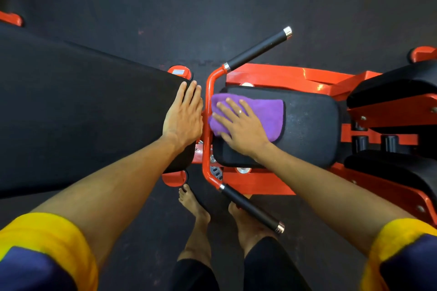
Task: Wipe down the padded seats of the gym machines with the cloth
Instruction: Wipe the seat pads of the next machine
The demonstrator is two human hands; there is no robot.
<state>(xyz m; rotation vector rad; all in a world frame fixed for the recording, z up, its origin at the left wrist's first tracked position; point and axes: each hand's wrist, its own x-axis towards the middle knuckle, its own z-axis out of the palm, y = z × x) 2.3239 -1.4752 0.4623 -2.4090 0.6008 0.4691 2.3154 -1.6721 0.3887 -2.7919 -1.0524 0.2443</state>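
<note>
A purple cloth [266,114] lies flat on the left part of a black padded seat [309,125] mounted on an orange machine frame [279,75]. My right hand [238,125] presses down on the cloth with fingers spread, covering its left half. My left hand [183,114] rests flat, fingers together, on the near end of a long black padded bench [82,106] to the left of the seat. It holds nothing.
An orange tube with two black grip handles [257,48] [251,208] curves between the bench and the seat. More black pads [402,87] sit at the right. My bare feet [194,203] stand on the dark rubber floor [212,2]. Orange frame feet [179,72] flank the bench.
</note>
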